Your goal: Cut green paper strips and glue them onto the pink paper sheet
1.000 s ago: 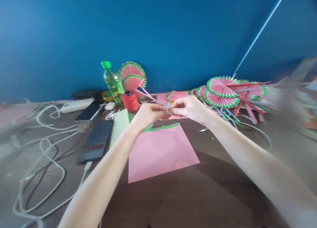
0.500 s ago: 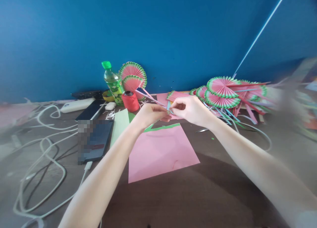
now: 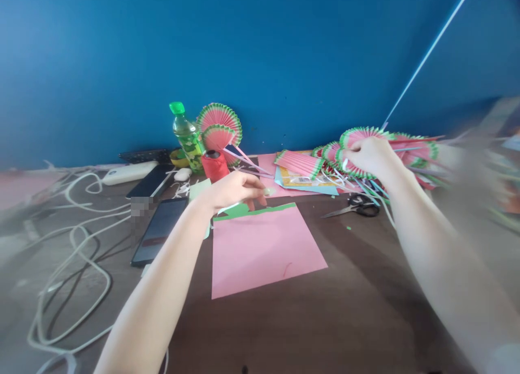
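Note:
My left hand (image 3: 238, 192) is closed above the upper edge of a pink paper sheet (image 3: 268, 249) that has a green strip (image 3: 255, 211) along its top. A small pale, shiny bit shows at its fingertips, and a white edge shows under the palm; I cannot make out what they are. My right hand (image 3: 371, 156) reaches over the pile of pleated pink-and-green paper fans (image 3: 363, 135) at the right. Its fingers are pinched, with something small and white at the tips. A folded pleated strip (image 3: 298, 163) lies left of that hand.
Scissors (image 3: 355, 208) lie below the fan pile. A red thread spool (image 3: 215, 166), a green-capped bottle (image 3: 187, 138) and upright fans (image 3: 219, 124) stand behind my left hand. A phone (image 3: 160, 230) and a looped white cable (image 3: 105, 276) lie at the left.
My hands were together over the pleated strip and have parted. The right hand has moved right to the fan pile, uncovering the strip and scissors. The left has drawn back slightly left.

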Demonstrator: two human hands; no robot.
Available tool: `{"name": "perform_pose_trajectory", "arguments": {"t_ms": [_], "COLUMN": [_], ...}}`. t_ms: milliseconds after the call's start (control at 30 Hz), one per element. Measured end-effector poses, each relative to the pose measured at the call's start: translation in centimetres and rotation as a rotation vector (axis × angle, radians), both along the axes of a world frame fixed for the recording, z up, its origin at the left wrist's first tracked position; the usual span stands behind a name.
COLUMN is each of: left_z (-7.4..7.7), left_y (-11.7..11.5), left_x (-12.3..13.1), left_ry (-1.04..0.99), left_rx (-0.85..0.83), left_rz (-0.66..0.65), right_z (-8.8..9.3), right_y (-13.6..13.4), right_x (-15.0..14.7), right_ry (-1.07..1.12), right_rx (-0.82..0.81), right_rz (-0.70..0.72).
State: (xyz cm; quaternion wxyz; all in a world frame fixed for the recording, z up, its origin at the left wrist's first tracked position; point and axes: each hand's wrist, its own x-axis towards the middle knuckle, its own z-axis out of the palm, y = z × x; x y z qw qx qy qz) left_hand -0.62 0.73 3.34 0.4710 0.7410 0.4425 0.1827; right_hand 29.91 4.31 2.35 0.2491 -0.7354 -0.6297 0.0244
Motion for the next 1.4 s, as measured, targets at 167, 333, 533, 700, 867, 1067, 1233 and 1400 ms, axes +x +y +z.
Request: {"name": "perform_pose_trajectory", "arguments": {"t_ms": [167, 333, 533, 700, 867, 1067, 1233, 1400], "left_z": [0.1, 0.2, 0.0, 0.1, 0.5, 0.5, 0.3, 0.5], "left_y": [-0.1, -0.3, -0.5, -0.5, -0.5, -0.3, 0.1, 0.2], "left_x": [0.1, 0.5, 0.8, 0.8, 0.5, 0.0, -0.4, -0.9], "left_ry": [0.085, 0.111, 0.063, 0.039, 0.038, 0.09, 0.16, 0.243], "left_rx": [0.005, 0.02, 0.028, 0.007, 0.034, 0.046, 0.074, 0.053], "left_rz": [-0.085, -0.131, -0.111, -0.125, -0.145, -0.138, -0.092, -0.082], "right_z": [-0.7, -0.6, -1.0, -2.3, -3.3, -3.0, -2.9, -3.4], "right_y": [0.5, -0.3, -1.6, -1.5, -1.4, -1.4, -0.9, -0.3], "right_x": [-0.4, -3.5, -7.4, -8.4, -8.2, -7.9, -7.5, -7.3], "right_ry": [-0.09, 0.054, 0.417, 0.651, 0.822, 0.926, 0.987, 0.999], "right_rx": [0.057, 0.079, -0.284, -0.6, -0.86, -0.834, -0.823, -0.745], "right_rz": [0.016, 0.35, 0.892, 1.008, 1.049, 0.887, 0.83, 0.816]}}
